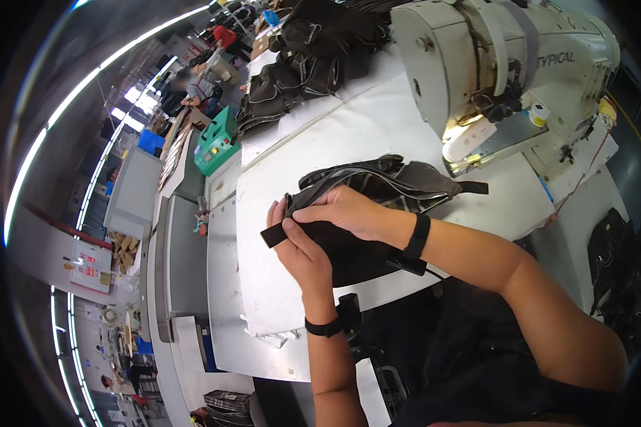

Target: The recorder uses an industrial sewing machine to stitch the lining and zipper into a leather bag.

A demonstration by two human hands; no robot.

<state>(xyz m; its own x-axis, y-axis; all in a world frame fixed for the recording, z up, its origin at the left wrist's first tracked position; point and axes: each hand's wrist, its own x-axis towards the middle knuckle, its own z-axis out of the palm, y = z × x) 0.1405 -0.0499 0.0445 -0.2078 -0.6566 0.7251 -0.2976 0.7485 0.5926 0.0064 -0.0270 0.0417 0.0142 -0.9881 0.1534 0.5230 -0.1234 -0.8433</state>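
Dark fabric piece (pixel 356 249): one, on counter (pixel 263 292), centre. Our left hand (pixel 305 262) and right hand (pixel 354 213) pinch its nine-o'clock end near strap tab (pixel 272 236), apparently to steady layers. Sewing machine (pixel 445 67): two o'clock, apart, likely leaving us room.

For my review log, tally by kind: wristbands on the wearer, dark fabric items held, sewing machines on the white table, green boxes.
Wristbands: 2
Fabric item: 1
Sewing machine: 1
Green box: 1
Total: 5
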